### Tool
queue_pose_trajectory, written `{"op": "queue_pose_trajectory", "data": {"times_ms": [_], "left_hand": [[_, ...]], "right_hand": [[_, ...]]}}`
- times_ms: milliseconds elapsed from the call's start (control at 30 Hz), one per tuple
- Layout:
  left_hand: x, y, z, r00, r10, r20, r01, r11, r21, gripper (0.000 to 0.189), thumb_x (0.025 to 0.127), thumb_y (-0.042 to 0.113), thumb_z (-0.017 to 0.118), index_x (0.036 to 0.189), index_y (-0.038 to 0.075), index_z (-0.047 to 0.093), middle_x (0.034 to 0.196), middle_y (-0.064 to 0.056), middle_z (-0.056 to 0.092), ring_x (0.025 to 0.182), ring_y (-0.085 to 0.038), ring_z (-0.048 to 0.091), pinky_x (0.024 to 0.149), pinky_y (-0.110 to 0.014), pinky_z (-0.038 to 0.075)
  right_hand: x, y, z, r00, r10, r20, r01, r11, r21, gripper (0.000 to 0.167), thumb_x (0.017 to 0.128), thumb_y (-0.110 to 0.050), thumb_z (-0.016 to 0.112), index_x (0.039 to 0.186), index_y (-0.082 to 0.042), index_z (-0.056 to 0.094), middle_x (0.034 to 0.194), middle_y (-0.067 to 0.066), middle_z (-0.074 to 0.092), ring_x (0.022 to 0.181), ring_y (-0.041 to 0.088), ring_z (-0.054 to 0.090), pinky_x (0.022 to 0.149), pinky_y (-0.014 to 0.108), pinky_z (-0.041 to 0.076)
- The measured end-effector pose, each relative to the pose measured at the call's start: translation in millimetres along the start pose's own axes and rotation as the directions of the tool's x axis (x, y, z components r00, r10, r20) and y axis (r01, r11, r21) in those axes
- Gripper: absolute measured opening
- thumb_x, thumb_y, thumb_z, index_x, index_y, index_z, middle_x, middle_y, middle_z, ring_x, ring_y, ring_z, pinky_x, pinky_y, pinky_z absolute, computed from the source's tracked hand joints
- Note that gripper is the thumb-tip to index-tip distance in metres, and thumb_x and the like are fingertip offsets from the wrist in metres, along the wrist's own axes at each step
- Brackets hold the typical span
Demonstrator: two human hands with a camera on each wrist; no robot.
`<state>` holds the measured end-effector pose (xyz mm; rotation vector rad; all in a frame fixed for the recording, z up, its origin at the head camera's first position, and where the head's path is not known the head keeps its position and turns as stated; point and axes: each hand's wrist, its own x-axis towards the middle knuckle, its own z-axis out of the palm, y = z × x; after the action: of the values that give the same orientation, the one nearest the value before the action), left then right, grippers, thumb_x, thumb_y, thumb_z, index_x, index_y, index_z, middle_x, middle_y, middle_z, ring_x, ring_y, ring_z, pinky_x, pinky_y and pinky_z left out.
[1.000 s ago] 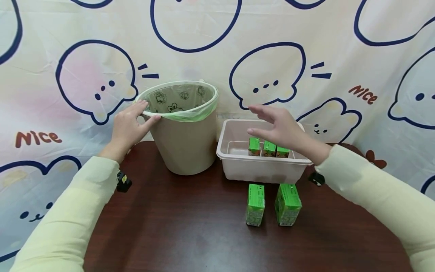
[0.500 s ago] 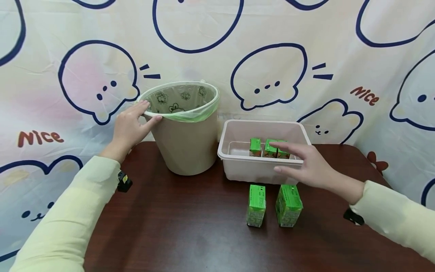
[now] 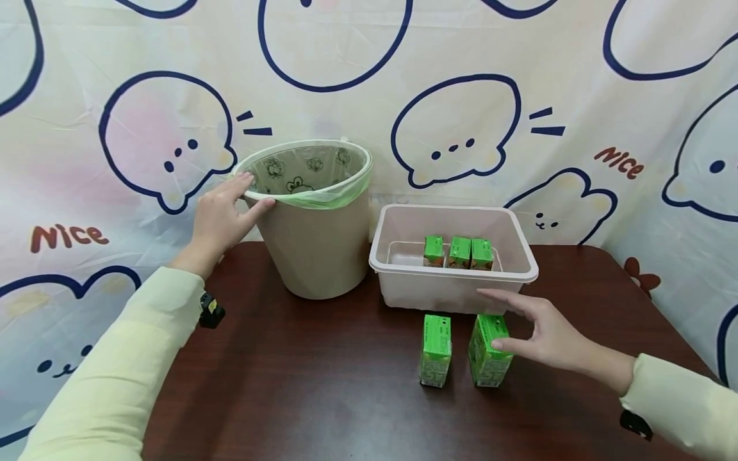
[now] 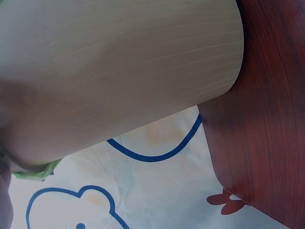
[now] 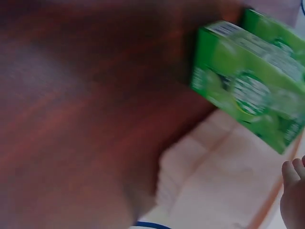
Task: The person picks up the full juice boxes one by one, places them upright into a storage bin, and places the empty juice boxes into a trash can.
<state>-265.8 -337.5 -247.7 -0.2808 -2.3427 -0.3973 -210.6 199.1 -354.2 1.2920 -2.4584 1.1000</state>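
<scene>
My left hand (image 3: 218,218) rests on the rim of a beige trash can (image 3: 314,250), its fingers and thumb fairly straight along the edge. A pale green patterned bag lines the can. At the right, my right hand (image 3: 544,330) is spread around the upper part of a small green printed carton (image 3: 489,355), thumb at the near side and fingers beyond it. A second green carton (image 3: 435,352) stands upright just to its left. In the right wrist view, the nearer carton (image 5: 248,86) shows a round label, and the right fingertips (image 5: 290,174) appear at the edge.
Behind the two cartons sits a pale pink plastic bin (image 3: 450,288) with three small green-topped cartons (image 3: 459,251) inside. All stand on a dark brown wooden table (image 3: 323,384). A cartoon-printed cloth (image 3: 334,51) hangs behind the table.
My right hand has moved from above the pink bin, right and down toward me, to the right-hand carton. The left hand has stayed on the trash can rim.
</scene>
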Motion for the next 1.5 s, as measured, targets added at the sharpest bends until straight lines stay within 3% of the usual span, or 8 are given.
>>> {"op": "queue_pose_trajectory", "data": {"times_ms": [267,600,833,1067,1500], "left_hand": [[0.7,0.7,0.1,1.000,0.006,-0.009,-0.006,1.000,-0.001,0.069,0.089,0.052,0.064,0.135,0.001,0.057,0.136,-0.016,0.054,0.130,-0.032,0.047,0.109,-0.048,0.033],[1.2,1.6,0.8,1.000,0.007,-0.006,-0.007,1.000,-0.007,0.070,0.089,0.054,0.063,0.134,0.001,0.056,0.136,-0.017,0.053,0.130,-0.033,0.047,0.109,-0.048,0.032],[2.0,2.5,1.6,1.000,0.010,-0.006,-0.010,1.000,0.000,0.070,0.089,0.054,0.064,0.134,0.001,0.057,0.136,-0.017,0.054,0.129,-0.033,0.048,0.108,-0.048,0.033],[2.2,3.1,1.0,1.000,0.006,-0.001,-0.006,1.000,-0.003,0.070,0.089,0.053,0.064,0.134,0.001,0.057,0.136,-0.017,0.054,0.129,-0.033,0.047,0.109,-0.048,0.032],[-0.4,2.3,-2.1,1.000,0.000,0.006,0.000,1.000,0.001,0.069,0.089,0.052,0.064,0.134,0.000,0.057,0.136,-0.017,0.054,0.130,-0.033,0.047,0.108,-0.049,0.033]], "right_hand": [[-17.5,13,11,0.998,0.057,0.000,-0.057,0.996,0.065,0.081,0.077,-0.013,0.083,0.146,-0.007,0.042,0.139,0.018,0.052,0.128,0.016,0.050,0.099,0.017,0.038],[-27.8,21,19,0.990,0.140,-0.017,-0.140,0.990,0.017,0.083,0.074,-0.021,0.086,0.144,-0.005,0.044,0.136,0.007,0.056,0.123,0.010,0.052,0.094,0.017,0.041],[-33.1,22,23,0.979,0.206,-0.012,-0.205,0.978,0.033,0.083,0.072,-0.025,0.088,0.142,-0.007,0.046,0.128,0.003,0.061,0.108,0.010,0.060,0.086,0.025,0.049],[-32.2,22,23,0.979,0.201,-0.007,-0.200,0.976,0.081,0.077,0.073,-0.023,0.087,0.139,-0.010,0.049,0.119,0.000,0.065,0.105,0.011,0.063,0.082,0.029,0.053],[-17.2,9,9,0.988,0.145,-0.050,-0.143,0.989,0.048,0.076,0.071,-0.017,0.088,0.137,-0.011,0.053,0.111,-0.004,0.068,0.098,0.011,0.064,0.079,0.022,0.051]]}}
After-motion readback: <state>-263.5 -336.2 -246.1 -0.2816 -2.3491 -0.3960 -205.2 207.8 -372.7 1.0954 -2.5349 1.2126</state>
